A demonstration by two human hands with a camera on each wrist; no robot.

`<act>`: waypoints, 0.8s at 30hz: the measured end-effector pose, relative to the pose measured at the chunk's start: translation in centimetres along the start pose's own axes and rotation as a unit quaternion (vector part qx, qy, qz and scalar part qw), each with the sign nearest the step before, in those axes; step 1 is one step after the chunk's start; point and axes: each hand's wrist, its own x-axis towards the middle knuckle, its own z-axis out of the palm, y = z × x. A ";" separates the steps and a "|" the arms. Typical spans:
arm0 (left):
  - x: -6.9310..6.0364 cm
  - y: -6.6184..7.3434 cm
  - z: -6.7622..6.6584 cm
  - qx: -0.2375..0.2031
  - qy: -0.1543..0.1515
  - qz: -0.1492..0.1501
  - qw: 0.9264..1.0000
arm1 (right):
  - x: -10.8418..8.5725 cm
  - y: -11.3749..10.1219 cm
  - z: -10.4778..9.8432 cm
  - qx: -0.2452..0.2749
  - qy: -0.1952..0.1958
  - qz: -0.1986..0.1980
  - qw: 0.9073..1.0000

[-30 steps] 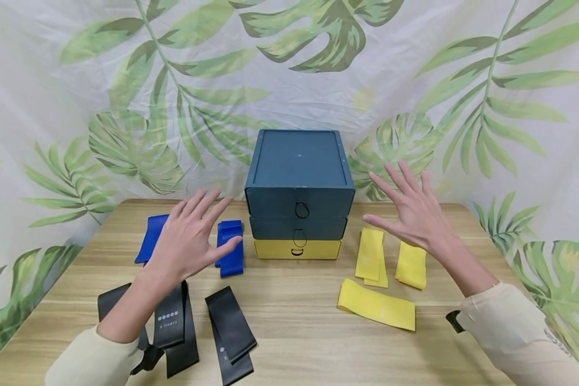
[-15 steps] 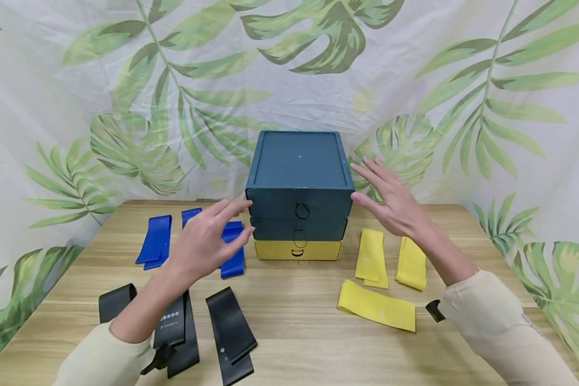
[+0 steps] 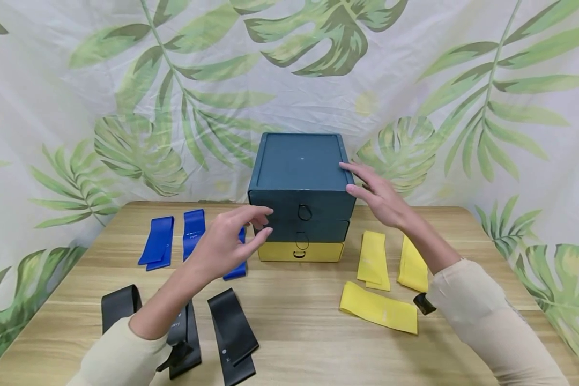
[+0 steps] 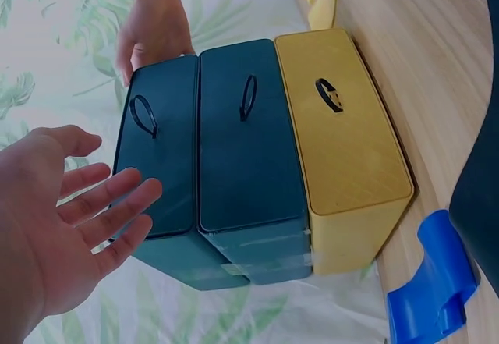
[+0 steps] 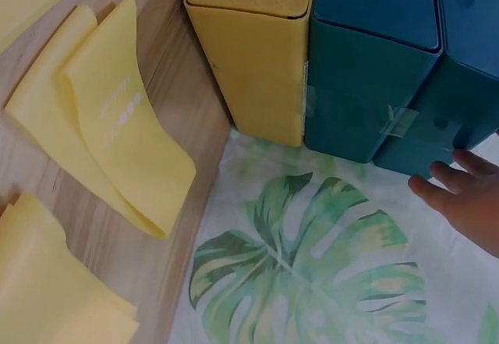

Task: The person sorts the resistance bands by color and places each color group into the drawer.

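A stack of small drawer boxes stands at the back of the table, with a dark teal top drawer [image 3: 328, 206], a teal middle drawer [image 3: 328, 231] and a yellow bottom drawer [image 3: 325, 253]. All three drawers are closed, and each front has a black loop handle [image 4: 143, 115]. My left hand [image 3: 227, 241] hovers before the left part of the top front, fingers loosely bent and holding nothing. At the stack's upper right side, my right hand [image 3: 378, 198] lays its fingertips by the top edge; in the right wrist view the fingers [image 5: 440, 192] appear to touch the side.
Blue resistance bands [image 3: 156, 241] lie left of the stack, one partly behind my left hand. Black resistance bands [image 3: 234, 327] lie nearer, some partly behind my left forearm. Yellow resistance bands [image 3: 378, 308] lie on the right. A leaf-patterned cloth [image 3: 212, 123] hangs behind the table.
Both hands have moved inward to the drawer stack. The left hand went right toward the top front, its fingers bending; the right hand went left to the upper right side.
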 end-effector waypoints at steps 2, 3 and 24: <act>0.2 0.1 0.1 -0.010 0.000 0.004 1.000 | 0.2 0.2 0.1 0.028 -0.003 -0.002 1.000; 0.3 0.1 0.1 -0.016 0.000 0.006 1.000 | 0.3 0.2 0.1 0.037 -0.002 -0.003 0.999; 3.1 0.6 3.4 -0.210 -0.064 -0.044 0.975 | 1.9 1.7 3.6 0.244 0.088 -0.008 0.966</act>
